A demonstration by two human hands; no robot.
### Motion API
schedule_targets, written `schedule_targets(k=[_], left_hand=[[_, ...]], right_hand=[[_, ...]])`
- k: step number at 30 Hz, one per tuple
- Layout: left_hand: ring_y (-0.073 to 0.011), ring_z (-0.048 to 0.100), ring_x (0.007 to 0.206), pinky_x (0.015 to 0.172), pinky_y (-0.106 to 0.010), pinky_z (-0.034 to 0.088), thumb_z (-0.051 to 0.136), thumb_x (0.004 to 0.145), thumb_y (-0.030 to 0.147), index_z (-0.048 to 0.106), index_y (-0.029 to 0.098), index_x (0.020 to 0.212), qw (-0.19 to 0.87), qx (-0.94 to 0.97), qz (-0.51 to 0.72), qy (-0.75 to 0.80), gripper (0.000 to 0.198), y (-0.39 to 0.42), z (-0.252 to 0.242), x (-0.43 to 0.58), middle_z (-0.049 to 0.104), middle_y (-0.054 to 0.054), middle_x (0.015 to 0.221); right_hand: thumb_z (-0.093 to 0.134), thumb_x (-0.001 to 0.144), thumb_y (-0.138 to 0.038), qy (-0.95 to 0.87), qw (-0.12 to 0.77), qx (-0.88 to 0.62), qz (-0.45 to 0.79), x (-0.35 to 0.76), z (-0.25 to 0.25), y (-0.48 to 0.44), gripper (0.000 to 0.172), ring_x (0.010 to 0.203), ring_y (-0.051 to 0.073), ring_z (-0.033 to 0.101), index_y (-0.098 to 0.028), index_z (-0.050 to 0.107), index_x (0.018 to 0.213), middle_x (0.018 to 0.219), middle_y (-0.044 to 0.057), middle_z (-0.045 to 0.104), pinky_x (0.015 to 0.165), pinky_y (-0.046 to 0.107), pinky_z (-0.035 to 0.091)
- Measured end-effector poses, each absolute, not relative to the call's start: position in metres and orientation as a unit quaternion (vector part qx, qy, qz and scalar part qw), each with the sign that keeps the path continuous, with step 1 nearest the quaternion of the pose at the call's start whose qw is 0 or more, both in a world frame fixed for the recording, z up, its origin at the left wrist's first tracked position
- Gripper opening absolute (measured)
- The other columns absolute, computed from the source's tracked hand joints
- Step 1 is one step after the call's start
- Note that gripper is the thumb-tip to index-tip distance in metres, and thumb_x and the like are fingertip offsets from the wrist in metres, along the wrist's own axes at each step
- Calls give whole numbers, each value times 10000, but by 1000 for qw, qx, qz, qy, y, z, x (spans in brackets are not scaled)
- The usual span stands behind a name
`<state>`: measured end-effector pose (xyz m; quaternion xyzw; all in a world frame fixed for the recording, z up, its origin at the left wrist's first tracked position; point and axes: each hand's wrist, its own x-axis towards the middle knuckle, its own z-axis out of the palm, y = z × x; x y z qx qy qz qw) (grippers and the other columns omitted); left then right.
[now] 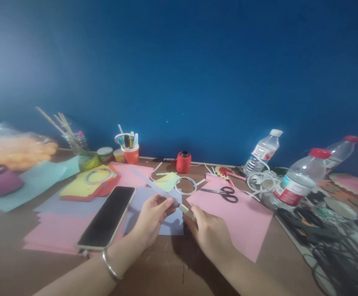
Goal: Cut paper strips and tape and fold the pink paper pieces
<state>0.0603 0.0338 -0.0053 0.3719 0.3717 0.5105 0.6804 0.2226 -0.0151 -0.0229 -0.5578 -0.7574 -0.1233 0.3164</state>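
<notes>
Above the lilac paper [171,226], my two hands meet near the middle of the table. My left hand [151,216] pinches a narrow lilac paper strip [150,181], whose free end slants away to the upper left. In my right hand [208,230] is a slim cream-coloured tool [187,211], its near end hidden by the fingers; its exact kind is unclear. The tool's far tip touches or nearly touches the strip at my left fingertips. Just beyond the hands lies a white ring-shaped tape roll [185,186]. Black-handled scissors [228,194] rest on pink paper [243,222].
A phone [107,218] lies left of my hands, beside yellow paper [82,185]. Along the wall stand an orange cup of tools [131,155] and a red thread spool [183,163]. To the right are plastic bottles [302,176] and tangled black cables [329,246].
</notes>
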Motion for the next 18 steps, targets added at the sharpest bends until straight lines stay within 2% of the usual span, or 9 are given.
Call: schedule_targets(k=[7, 18], left_hand=[[-111, 586, 656, 676, -228, 481, 733, 657, 300, 669, 123, 682, 665, 394, 497, 395, 190, 36, -5, 61, 644, -28, 687], [-104, 579, 641, 680, -227, 481, 728, 660, 303, 666, 139, 654, 652, 401, 498, 408, 175, 38, -6, 59, 634, -8, 656]], right_hand=[[426, 897, -294, -761, 314, -557, -115, 223, -25, -15, 171, 473, 143, 592, -170, 539, 862, 585, -9, 622, 440, 240, 266], [407, 904, -298, -765, 313, -552, -114, 225, -24, -14, 194, 466, 125, 568, -180, 523, 804, 580, -9, 605, 438, 233, 271]])
